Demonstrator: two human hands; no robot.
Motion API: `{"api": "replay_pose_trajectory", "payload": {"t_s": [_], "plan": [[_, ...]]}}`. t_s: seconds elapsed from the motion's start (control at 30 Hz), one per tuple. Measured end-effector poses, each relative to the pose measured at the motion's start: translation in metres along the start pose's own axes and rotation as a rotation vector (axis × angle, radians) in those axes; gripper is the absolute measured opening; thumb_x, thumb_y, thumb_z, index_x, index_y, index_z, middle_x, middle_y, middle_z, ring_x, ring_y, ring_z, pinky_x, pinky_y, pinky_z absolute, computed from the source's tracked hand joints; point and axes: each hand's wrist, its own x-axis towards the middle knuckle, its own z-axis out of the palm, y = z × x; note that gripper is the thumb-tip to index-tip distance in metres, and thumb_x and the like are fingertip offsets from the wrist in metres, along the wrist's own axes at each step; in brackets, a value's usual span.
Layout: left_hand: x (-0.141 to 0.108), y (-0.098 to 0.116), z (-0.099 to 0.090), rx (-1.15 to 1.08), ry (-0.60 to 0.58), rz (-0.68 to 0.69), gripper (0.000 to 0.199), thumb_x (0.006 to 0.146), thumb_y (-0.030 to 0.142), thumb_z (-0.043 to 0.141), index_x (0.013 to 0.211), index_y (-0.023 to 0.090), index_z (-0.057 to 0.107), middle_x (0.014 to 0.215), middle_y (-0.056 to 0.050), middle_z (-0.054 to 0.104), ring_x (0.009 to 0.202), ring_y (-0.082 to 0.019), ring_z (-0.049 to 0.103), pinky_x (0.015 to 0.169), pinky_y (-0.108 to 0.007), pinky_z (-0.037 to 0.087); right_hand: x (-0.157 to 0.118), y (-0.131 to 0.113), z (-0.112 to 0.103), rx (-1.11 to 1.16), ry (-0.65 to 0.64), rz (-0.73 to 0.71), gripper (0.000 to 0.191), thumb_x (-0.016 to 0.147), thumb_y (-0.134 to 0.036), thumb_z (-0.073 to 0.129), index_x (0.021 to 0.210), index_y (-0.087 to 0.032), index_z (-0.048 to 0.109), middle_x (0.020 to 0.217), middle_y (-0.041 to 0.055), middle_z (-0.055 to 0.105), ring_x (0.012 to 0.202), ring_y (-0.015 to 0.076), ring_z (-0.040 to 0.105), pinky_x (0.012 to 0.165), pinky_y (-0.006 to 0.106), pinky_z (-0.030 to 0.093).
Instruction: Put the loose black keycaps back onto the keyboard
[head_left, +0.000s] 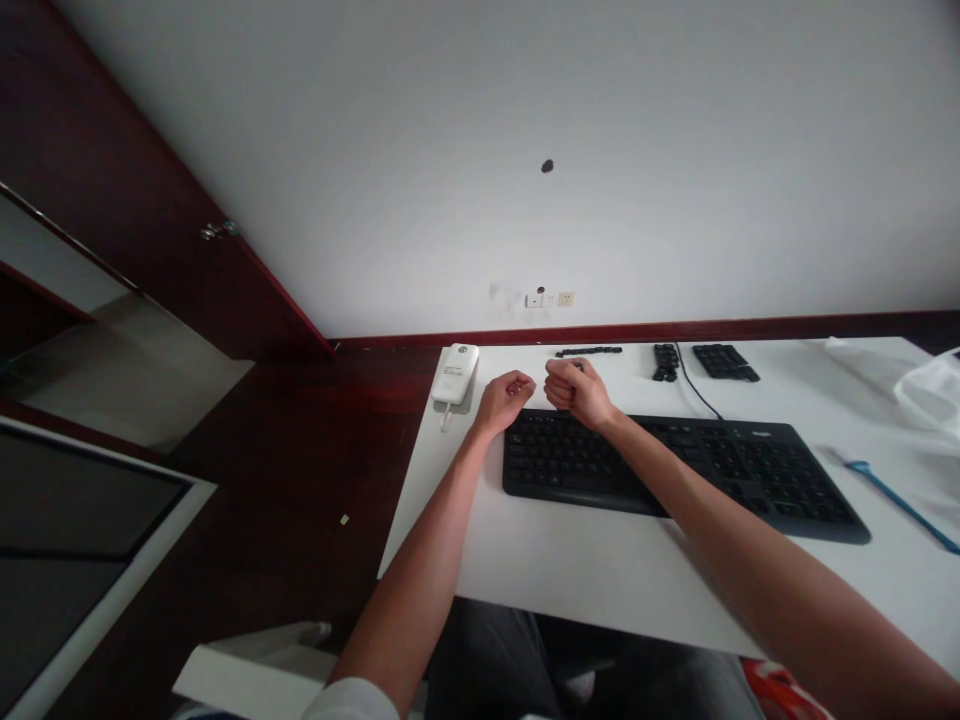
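The black keyboard [562,460] lay across the white desk [570,570], its long axis slanting toward the near right corner. The left hand [504,402] and right hand [577,393] sat at its far edge, fingers curled tightly together.

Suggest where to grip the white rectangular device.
Probably grip the white rectangular device by its long sides, from above, with the left hand beside it. It lies flat and narrow; a white plug juts from its near end, so avoid that.
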Motion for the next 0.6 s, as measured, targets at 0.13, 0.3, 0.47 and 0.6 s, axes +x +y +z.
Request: {"api": "replay_pose_trajectory", "payload": {"t_s": [0.13,0.3,0.47,0.6], "plan": [[0.002,-0.001,-0.001,-0.058,0.026,-0.010,0.024,0.090,0.041,0.062,0.089,0.018,0.071,0.080,0.001,0.066,0.073,-0.013,0.055,0.071,-0.025,0.044,-0.002,0.013,0.008,0.008,0.046,-0.064,0.053,0.083,-0.041,0.069,0.054,-0.025,0.028,0.047,-0.0096,0.020,0.041,0.0058,0.016,0.041,0.026,0.011],[0.004,-0.001,-0.002,-0.110,0.030,-0.030,0.028,0.089,0.045,0.061,0.089,0.018,0.068,0.080,0.000,0.065,0.074,-0.013,0.056,0.071,-0.025,0.044,-0.003,0.020,0.012,-0.025,0.088,-0.071,0.048,0.081,-0.038,0.066,0.054,-0.025,0.028,0.048,-0.0095,0.020,0.042,0.0056,0.015,0.042,0.025,0.010],[0.003,0.002,-0.004,-0.114,0.022,-0.043,0.030,0.089,0.047,0.061,0.088,0.018,0.067,0.077,0.001,0.063,0.072,-0.013,0.054,0.069,-0.025,0.043,-0.002,0.026,0.014,-0.070,0.080,-0.070,0.048,0.080,-0.042,0.067,0.054,-0.025,0.030,0.047,-0.0094,0.022,0.041,0.0059,0.016,0.041,0.026,0.012],[0.003,0.002,-0.003,-0.136,0.026,-0.030,0.027,0.088,0.044,0.062,0.088,0.018,0.069,0.078,0.001,0.065,0.074,-0.014,0.057,0.071,-0.025,0.045,-0.002,0.030,0.012,-0.095,0.066,-0.072,0.047,0.082,-0.042,0.067,0.054,-0.025,0.032,0.047,-0.0087,0.024,0.042,0.0066,0.019,0.041,0.026,0.014]]}}
